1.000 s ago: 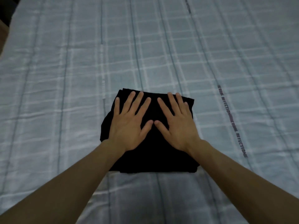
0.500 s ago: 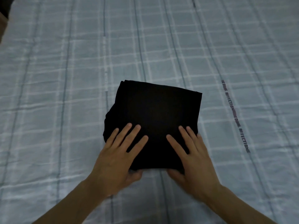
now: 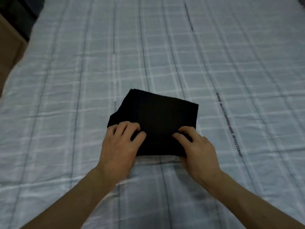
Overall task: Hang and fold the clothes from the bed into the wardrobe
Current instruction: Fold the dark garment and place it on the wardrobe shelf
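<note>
A black garment (image 3: 158,116), folded into a thick square, lies in the middle of the bed (image 3: 165,55). My left hand (image 3: 121,144) grips its near left corner, fingers curled over the top and thumb hidden beneath. At the near right corner my right hand (image 3: 196,146) holds the garment the same way, fingers bent on top. The near edge of the garment looks slightly raised off the sheet. The wardrobe is not in view.
The bed is covered by a pale blue checked sheet with a line of dark printed lettering (image 3: 229,124) to the right of the garment. A brown wooden piece of furniture (image 3: 8,47) stands past the bed's left edge.
Both hands slid from flat on top of the garment back to its near edge, then curled their fingers and took hold of the near corners.
</note>
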`<state>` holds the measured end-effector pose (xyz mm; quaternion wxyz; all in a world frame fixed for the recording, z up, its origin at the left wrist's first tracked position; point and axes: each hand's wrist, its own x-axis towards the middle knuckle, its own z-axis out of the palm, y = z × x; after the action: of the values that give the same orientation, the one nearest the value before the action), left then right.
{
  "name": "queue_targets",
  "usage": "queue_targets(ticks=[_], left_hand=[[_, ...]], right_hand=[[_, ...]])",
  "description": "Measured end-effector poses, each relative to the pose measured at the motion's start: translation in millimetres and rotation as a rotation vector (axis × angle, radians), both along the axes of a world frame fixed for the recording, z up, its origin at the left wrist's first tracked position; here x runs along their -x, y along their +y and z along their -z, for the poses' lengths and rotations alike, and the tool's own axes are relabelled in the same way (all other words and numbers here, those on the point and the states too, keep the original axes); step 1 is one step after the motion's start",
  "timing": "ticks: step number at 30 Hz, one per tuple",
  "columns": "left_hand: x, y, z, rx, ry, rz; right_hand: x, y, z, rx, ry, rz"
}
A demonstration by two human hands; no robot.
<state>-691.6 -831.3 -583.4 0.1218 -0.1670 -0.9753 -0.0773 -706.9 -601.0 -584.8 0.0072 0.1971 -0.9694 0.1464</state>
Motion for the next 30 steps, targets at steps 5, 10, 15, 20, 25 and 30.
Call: queue_targets(ticks=[5,10,15,20,25,30], left_hand=[[-12.4,-10.8,-70.6,-0.083,0.128,0.026],[-49.3,-34.2,-174.1,-0.08,0.262,0.06],[-106.8,-64.9,-290.2,-0.065,0.427,0.019],[-171.5,-99.4,-389.4,-0.078,0.592,-0.024],[-238.5,-134.1,-474.7,0.003,0.661,-0.122],[-308.8,-163.3,-524.4,0.125,0.696,-0.278]], right_hand=[[-4.8,-1.6,-70.8,0.033,0.107,-0.062],[-34.8,-19.3,-177.6,0.066,0.186,-0.14],[-81.6,-53.5,-301.8,0.13,0.349,-0.186],[-129.5,-84.7,-406.1,0.222,0.562,-0.265],[-163.1,-126.8,-481.2,0.331,0.691,-0.413],[-188.6,-171.4,-520.2,0.409,0.696,-0.59]])
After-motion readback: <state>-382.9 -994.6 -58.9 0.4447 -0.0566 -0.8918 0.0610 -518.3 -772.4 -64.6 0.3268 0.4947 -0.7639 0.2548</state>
